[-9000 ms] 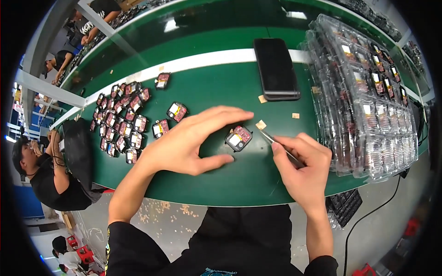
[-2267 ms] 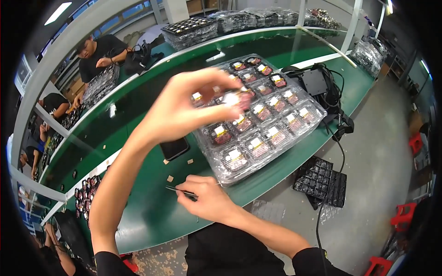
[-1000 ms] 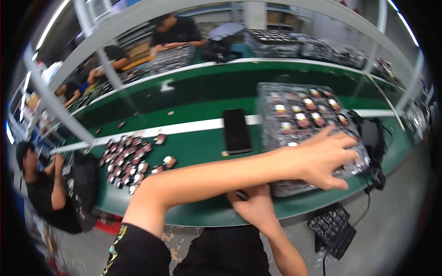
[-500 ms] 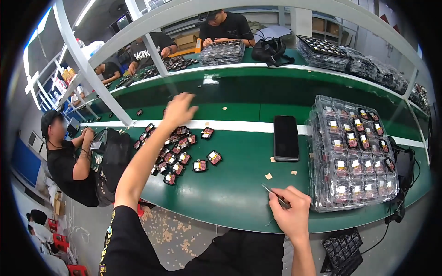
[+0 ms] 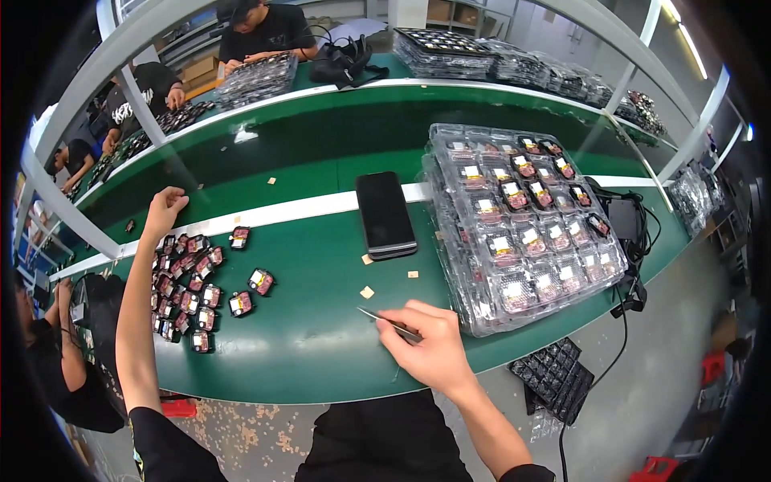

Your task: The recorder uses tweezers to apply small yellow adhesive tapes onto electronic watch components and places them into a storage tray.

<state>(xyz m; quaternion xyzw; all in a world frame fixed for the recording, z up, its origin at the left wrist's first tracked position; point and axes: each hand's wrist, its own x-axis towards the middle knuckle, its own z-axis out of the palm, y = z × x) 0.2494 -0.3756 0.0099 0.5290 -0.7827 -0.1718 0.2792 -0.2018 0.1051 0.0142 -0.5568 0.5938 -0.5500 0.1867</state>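
A pair of metal tweezers (image 5: 389, 323) is gripped in my right hand (image 5: 430, 341), tips pointing left over the green table (image 5: 313, 353). My left hand (image 5: 166, 210) is raised at the white strip, just beyond a heap of small black-cased electronic parts (image 5: 189, 281); its fingers are loosely bent and apart, with nothing visible in them. Three such parts lie loose to the right of the heap, one being a black part (image 5: 261, 281). Right of my right hand stands a stack of clear plastic trays (image 5: 514, 305), its top pockets holding several black parts and white-labelled pieces.
A black phone (image 5: 385, 215) lies between the heap and the trays, with small tan chips (image 5: 367, 292) near it. Cables and a black adapter (image 5: 622, 217) sit behind the trays. Metal frame posts (image 5: 140, 104) rise over the bench. Co-workers sit across and at left.
The view has swung right, so the bench contents appear farther left. My left hand's fingers, spread before, are now more bent. My right hand keeps the tweezers.
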